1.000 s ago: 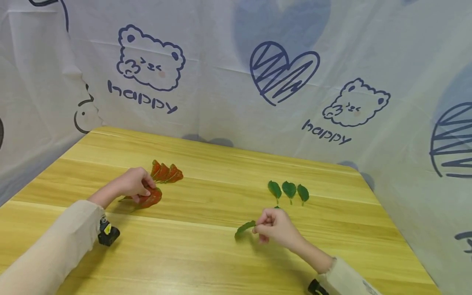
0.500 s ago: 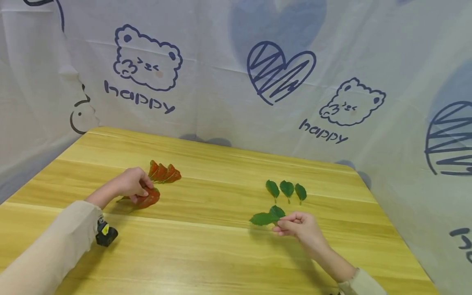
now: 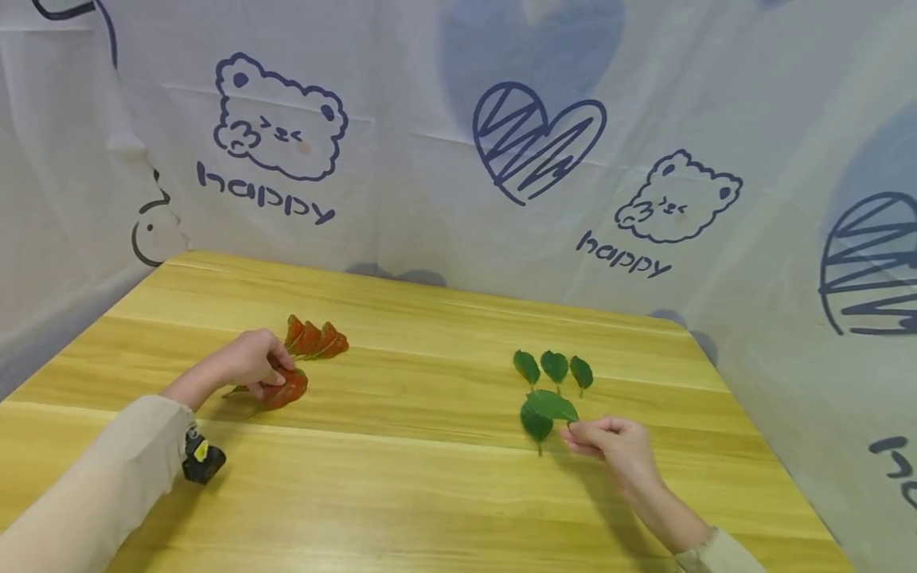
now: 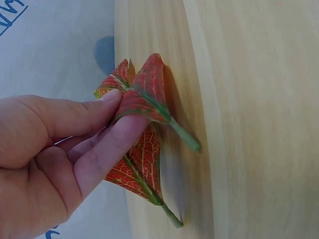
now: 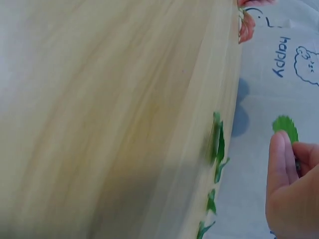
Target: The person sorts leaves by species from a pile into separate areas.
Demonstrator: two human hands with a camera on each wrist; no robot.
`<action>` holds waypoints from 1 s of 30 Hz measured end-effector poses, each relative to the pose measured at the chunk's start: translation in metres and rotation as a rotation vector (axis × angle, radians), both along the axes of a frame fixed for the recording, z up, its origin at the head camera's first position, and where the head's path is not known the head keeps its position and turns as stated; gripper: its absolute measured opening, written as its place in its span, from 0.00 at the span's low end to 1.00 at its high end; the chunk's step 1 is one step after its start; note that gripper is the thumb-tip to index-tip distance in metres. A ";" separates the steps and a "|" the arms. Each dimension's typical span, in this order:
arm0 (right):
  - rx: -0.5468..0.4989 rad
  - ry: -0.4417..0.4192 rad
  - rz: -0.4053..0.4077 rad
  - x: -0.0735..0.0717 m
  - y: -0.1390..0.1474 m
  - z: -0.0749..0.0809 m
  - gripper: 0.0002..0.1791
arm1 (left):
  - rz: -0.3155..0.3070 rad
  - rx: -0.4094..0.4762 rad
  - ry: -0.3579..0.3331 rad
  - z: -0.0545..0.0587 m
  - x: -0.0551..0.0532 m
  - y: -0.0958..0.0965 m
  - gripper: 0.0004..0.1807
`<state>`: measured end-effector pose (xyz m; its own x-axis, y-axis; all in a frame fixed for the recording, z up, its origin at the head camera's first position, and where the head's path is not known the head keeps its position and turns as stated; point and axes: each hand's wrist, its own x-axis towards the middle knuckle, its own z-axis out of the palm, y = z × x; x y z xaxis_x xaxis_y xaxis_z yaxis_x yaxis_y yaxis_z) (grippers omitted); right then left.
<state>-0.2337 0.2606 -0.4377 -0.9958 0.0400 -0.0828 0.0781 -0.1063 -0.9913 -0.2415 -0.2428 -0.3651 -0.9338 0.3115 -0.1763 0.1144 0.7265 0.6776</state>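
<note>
In the head view my left hand pinches a red leaf low over the left part of the table. The left wrist view shows yellow veins and a green stem on this leaf, held between thumb and fingers, with another red leaf behind it. Several red leaves overlap in a row just beyond. My right hand pinches a green leaf by its stem end. It partly covers a green leaf on the table, below a row of three green leaves.
A yellow wood-grain table spans the lower view. Behind it hangs a pale cloth printed with bears, hearts and "happy". A black wrist camera sits on the left sleeve.
My right hand has moved right, and its green leaf has swung from pointing down-left to pointing up-left, above the single green leaf. My left hand has hardly moved.
</note>
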 end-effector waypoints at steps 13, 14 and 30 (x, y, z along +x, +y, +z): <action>0.196 -0.061 0.050 0.028 -0.010 0.053 0.11 | 0.000 0.002 -0.007 -0.003 0.000 -0.003 0.13; 0.207 -0.069 0.051 0.029 -0.011 0.055 0.15 | 0.000 0.003 -0.008 -0.003 0.000 -0.003 0.12; 0.288 -0.114 0.154 0.027 -0.011 0.049 0.19 | -0.011 0.026 -0.006 -0.001 -0.001 -0.001 0.12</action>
